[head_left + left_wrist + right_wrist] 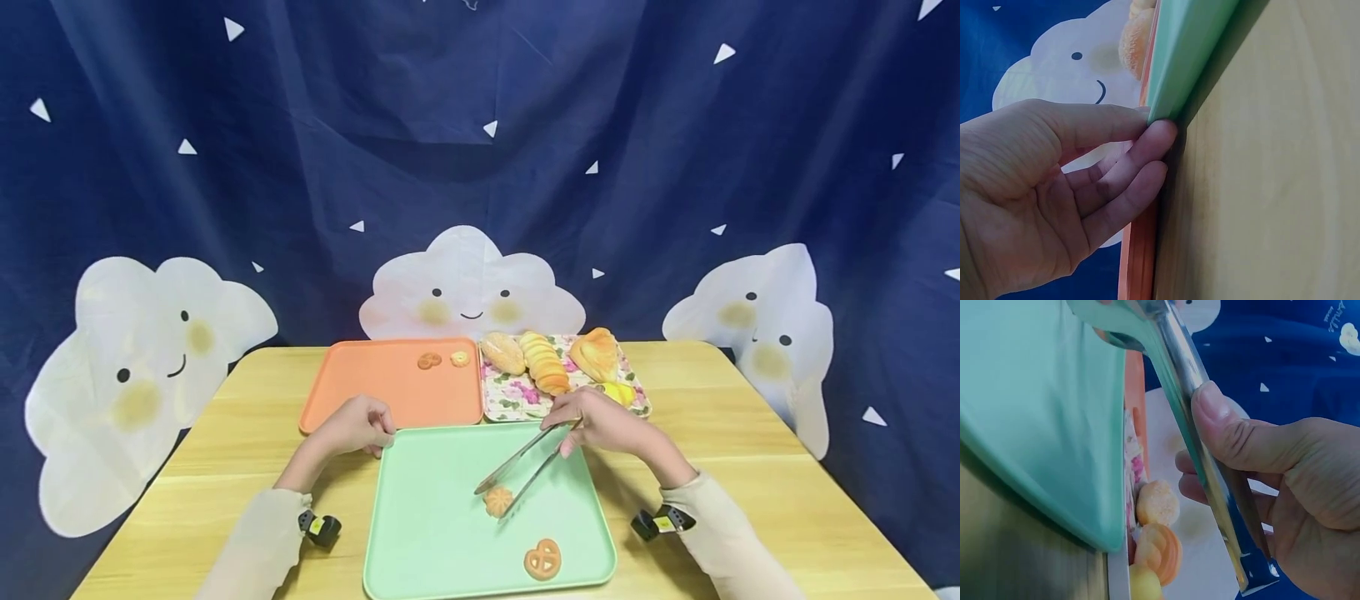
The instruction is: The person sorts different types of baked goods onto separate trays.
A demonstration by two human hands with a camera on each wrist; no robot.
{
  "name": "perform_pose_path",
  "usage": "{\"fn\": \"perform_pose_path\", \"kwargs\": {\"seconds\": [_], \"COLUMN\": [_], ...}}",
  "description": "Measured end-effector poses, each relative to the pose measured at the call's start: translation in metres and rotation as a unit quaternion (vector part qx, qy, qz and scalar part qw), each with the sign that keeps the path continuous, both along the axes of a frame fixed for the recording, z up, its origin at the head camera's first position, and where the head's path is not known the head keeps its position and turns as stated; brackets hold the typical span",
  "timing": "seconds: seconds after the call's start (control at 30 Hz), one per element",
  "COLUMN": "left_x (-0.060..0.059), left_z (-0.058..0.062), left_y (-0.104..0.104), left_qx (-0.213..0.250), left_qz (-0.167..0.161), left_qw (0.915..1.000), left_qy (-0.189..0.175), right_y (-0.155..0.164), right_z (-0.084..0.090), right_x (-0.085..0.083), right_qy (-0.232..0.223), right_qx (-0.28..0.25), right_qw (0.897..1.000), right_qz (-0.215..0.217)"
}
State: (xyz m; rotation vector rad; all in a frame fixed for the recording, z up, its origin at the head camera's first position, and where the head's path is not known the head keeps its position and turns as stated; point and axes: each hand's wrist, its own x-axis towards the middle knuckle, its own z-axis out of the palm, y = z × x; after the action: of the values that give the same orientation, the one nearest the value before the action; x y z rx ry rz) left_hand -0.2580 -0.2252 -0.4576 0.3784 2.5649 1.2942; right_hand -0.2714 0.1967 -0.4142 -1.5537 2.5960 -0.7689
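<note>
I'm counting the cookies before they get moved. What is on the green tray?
On the green tray lie a round cookie, between the tips of the tongs held by the right hand, and a pretzel-shaped cookie. Nothing looks hidden except under the tongs.

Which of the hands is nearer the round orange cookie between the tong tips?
Right hand, holding the metal tongs around the round orange cookie. Left hand grips the green tray corner, farther away.
</note>
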Motion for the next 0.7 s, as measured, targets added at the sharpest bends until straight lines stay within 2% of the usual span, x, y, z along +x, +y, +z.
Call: {"fn": "perform_pose_path", "kwargs": {"seconds": [0.2, 0.5, 0.7], "left_x": [0.0039, -0.0002, -0.0019], "left_z": [0.0, -0.0033, -0.0037], "left_y": [-0.0002, 0.0021, 0.0004], "left_qx": [0.007, 0.003, -0.008], "left_qz": [-0.002, -0.008, -0.001], "left_qw": [1.0, 1.0, 1.0], "left_qy": [0.003, 0.004, 0.005], "right_y": [-0.0016, 0.0029, 0.0011], "right_z": [-0.001, -0.0038, -0.0028], "right_x": [0.0052, 0.0036, 0.0026], "right_qy": [0.03, 0.109, 0.131], "right_qx": [0.001, -0.014, -0.019], "right_qw": [1.0, 0.994, 0.991], "right_qz": [0.0, 0.009, 0.001]}}
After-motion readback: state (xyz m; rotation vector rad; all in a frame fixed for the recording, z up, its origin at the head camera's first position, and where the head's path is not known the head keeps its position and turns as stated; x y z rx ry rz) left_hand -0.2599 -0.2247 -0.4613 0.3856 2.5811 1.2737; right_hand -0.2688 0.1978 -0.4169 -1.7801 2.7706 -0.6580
